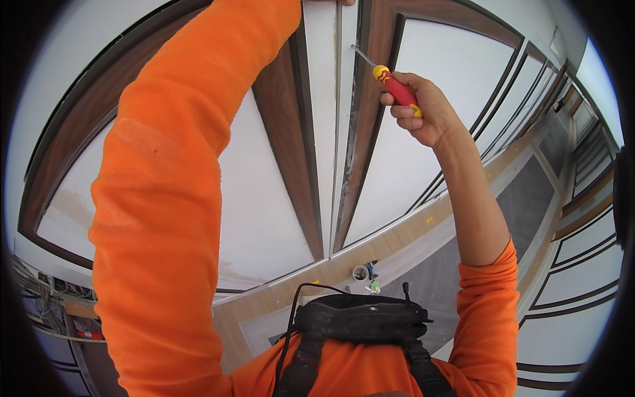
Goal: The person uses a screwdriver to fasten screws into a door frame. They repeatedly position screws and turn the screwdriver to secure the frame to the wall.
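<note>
A screwdriver (pixel 400 91) with a red and yellow handle is wrapped in the fingers of my right hand (pixel 426 111). Its metal shaft points up and left, the tip close to the dark brown wooden frame (pixel 374 40) of a white panel. My left arm reaches up in an orange sleeve. Only a sliver of my left hand (pixel 336 1) shows at the top edge, by the white strip (pixel 324 86) between two brown-framed panels. What its fingers do is cut off by the picture's edge.
On the floor below stand a small bucket (pixel 360 272) and a blue and black power tool (pixel 372 268), with a green item (pixel 374 286) beside them. A black pouch (pixel 360 317) is strapped to my chest. Bundled cables (pixel 66 288) show at the lower left. White panelled walls line a long corridor.
</note>
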A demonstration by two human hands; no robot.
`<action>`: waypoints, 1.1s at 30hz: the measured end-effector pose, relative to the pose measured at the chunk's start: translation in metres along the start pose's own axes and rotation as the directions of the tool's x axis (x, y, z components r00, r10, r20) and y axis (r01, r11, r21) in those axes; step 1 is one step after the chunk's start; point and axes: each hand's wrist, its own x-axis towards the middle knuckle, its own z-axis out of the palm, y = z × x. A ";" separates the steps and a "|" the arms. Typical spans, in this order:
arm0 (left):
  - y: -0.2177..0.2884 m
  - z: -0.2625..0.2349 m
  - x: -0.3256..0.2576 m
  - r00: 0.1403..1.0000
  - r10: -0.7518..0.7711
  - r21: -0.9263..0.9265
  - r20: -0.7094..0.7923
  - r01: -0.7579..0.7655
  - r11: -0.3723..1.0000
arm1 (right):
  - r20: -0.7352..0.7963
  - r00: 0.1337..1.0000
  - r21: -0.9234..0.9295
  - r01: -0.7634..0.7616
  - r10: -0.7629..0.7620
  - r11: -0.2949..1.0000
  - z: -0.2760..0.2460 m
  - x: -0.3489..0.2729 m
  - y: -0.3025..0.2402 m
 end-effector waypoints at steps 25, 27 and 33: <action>0.009 -0.012 0.007 0.997 -0.043 0.010 0.057 0.043 0.999 | 0.566 0.527 -0.788 0.120 -0.634 -0.603 0.035 -0.020 0.008; 0.009 -0.012 0.008 0.998 -0.037 0.010 0.051 0.036 0.999 | 0.364 0.455 -0.917 0.328 -0.812 -0.227 0.029 -0.012 0.016; 0.011 -0.004 0.008 0.997 -0.038 0.009 0.074 0.037 0.999 | -0.248 0.894 -0.021 0.380 -0.372 0.925 0.001 -0.005 -0.001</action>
